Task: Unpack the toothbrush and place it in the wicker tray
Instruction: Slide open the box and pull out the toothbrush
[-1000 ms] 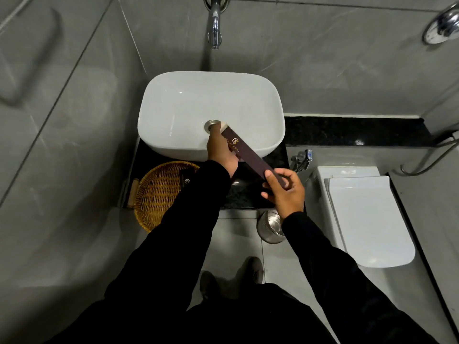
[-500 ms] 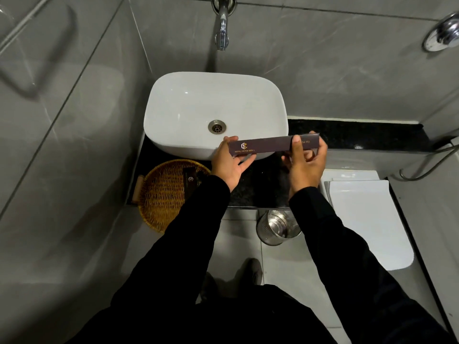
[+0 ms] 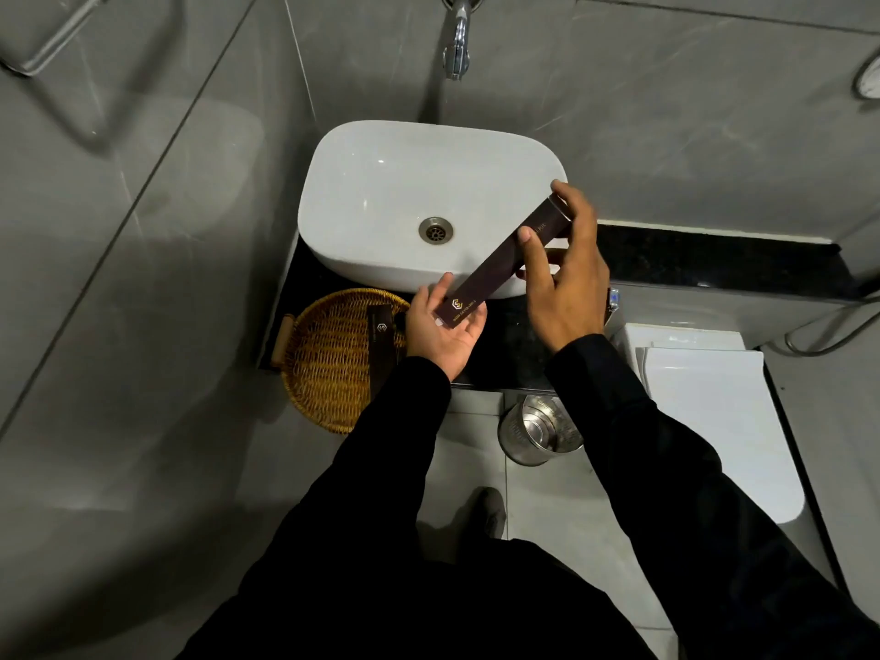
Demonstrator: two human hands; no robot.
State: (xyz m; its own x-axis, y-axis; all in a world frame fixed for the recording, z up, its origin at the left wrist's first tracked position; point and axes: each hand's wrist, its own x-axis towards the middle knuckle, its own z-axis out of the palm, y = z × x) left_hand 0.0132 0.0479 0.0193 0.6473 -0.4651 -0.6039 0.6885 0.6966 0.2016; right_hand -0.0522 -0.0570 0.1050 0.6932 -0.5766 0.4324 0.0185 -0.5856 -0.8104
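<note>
Head view: wicker tray [image 3: 328,369] holds a dark packet [image 3: 381,340]; beside it, left hand [image 3: 440,333] and right hand [image 3: 562,278] pinch the sealed toothbrush box [image 3: 500,264] above the sink [image 3: 381,192] rim.

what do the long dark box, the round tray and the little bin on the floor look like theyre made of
The long dark box: probably matte card, with crisp flat edges and gold print. The round tray: woven wicker, with a visible honey-coloured weave. The little bin: apparently polished steel, its inside shiny and mirror-like.

Dim overall; glare on white sink [image 3: 381,183]; wide-angle bend at edges; slight softness.
</note>
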